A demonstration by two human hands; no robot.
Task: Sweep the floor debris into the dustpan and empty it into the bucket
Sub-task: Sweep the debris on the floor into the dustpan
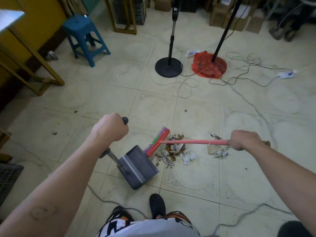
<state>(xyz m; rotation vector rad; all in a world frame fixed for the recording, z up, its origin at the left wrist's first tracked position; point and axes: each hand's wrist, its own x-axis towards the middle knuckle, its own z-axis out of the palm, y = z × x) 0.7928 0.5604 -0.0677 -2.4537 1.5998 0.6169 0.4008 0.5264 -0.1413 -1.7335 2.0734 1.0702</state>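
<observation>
Dustpan (138,166) handle mostly hidden under left hand (111,128); right hand (244,140) grips broom (188,141).

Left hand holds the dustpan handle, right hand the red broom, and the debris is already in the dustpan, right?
Not quite. The head view shows the debris on the floor beside the dustpan, not in it. The rest holds.

You see the floor (196,108) through a wide-angle lens that bows its tile joints at the edges. Light is dim, flat and greenish, brightest mid-floor; corners fall dark. Far boxes (251,23) look soft, and shadows are faint.
</observation>
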